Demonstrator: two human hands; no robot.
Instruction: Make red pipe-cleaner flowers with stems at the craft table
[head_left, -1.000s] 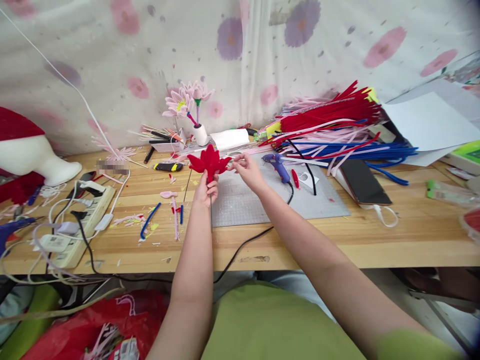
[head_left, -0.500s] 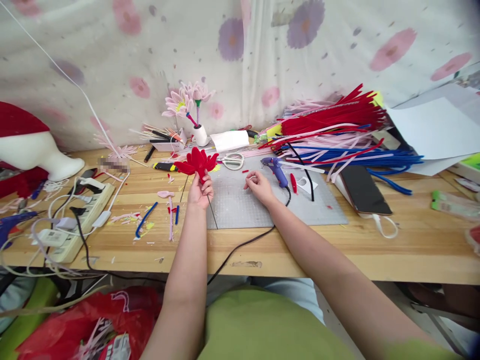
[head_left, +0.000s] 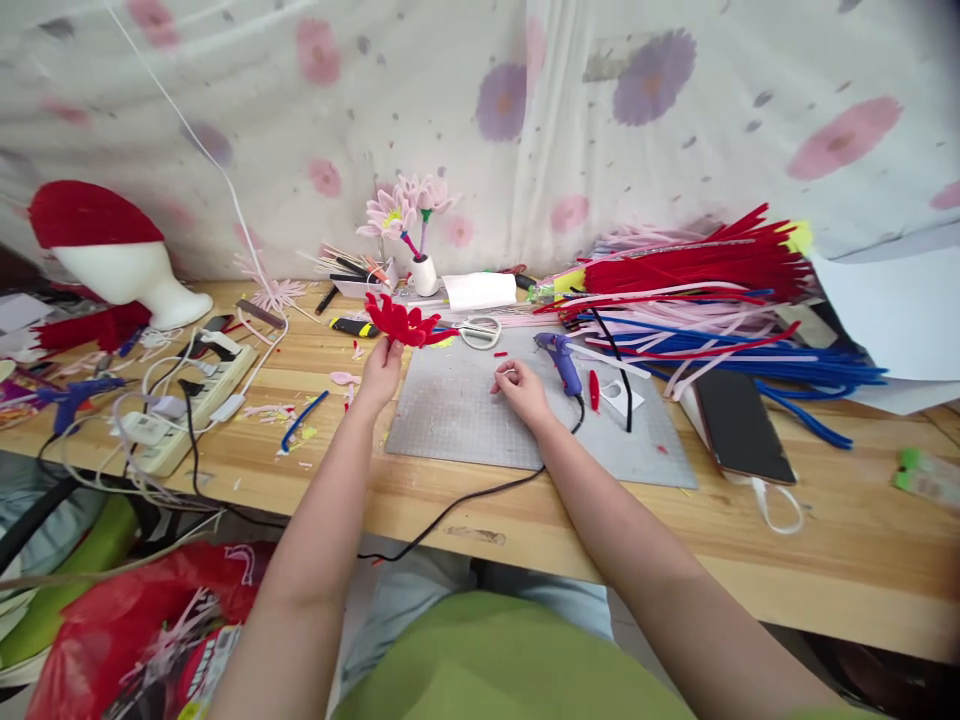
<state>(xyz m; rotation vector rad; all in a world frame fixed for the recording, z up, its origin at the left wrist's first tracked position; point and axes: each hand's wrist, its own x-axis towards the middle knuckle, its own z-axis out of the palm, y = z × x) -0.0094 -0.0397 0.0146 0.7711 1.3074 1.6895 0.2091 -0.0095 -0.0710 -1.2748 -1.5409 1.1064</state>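
My left hand (head_left: 381, 366) is raised just off the left edge of the grey cutting mat (head_left: 457, 420), pinching the stem of a red pipe-cleaner flower (head_left: 401, 322) that leans away from me. On the mat, my right hand (head_left: 522, 390) rests with its fingertips drawn together; whether they pinch a small scrap is unclear. A blue glue gun (head_left: 559, 358) lies right beside that hand. White-handled scissors (head_left: 480, 331) lie at the mat's far edge, close to the flower.
Red, pink and blue pipe cleaners (head_left: 697, 275) are piled at the back right, with a phone (head_left: 742, 428) in front. A power strip (head_left: 191, 400) with tangled cables sits left. A foam head with red cap (head_left: 112, 255) and a small vase of pink flowers (head_left: 421, 270) stand behind.
My right hand came down from the flower onto the mat beside the glue gun. The left hand carried the flower slightly left and tilted it. My view shifted right and back.
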